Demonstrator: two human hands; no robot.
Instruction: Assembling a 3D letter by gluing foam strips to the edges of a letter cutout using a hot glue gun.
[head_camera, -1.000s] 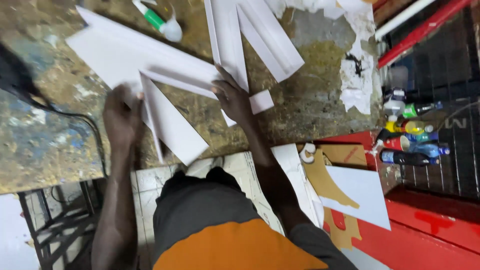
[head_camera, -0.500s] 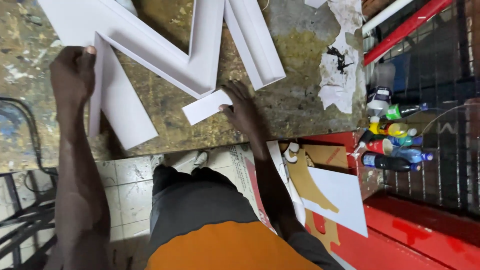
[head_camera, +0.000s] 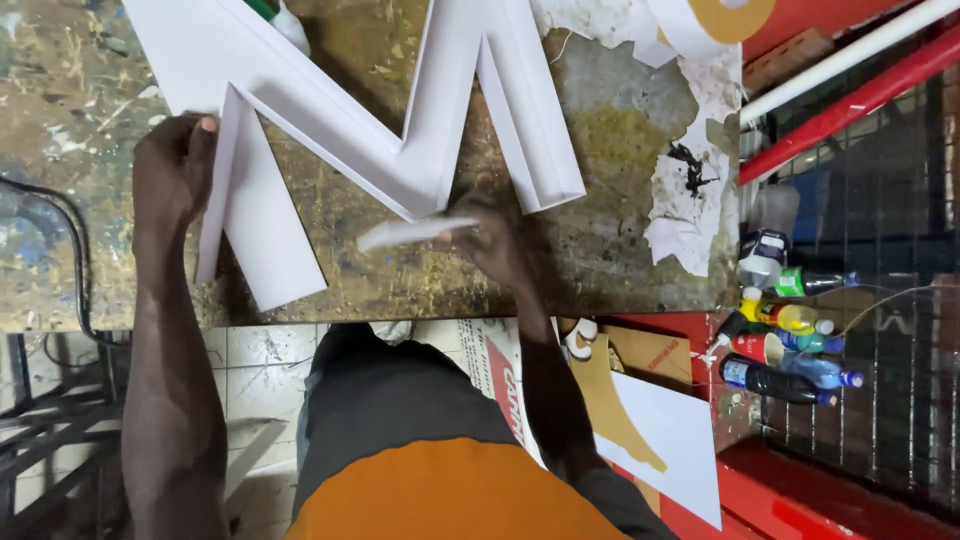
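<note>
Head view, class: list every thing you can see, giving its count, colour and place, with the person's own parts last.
Letter: one, white, zigzag, on the table.
Strip: one, white, at the right hand.
Table: one, paint-stained, top.
Glue bottle: one, green and white, top edge.
Bottles: several, mixed colours, right.
Sheet: one, white, floor, lower right.
Left hand: grips the letter's left leg.
Right hand: blurred, holds the strip.
</note>
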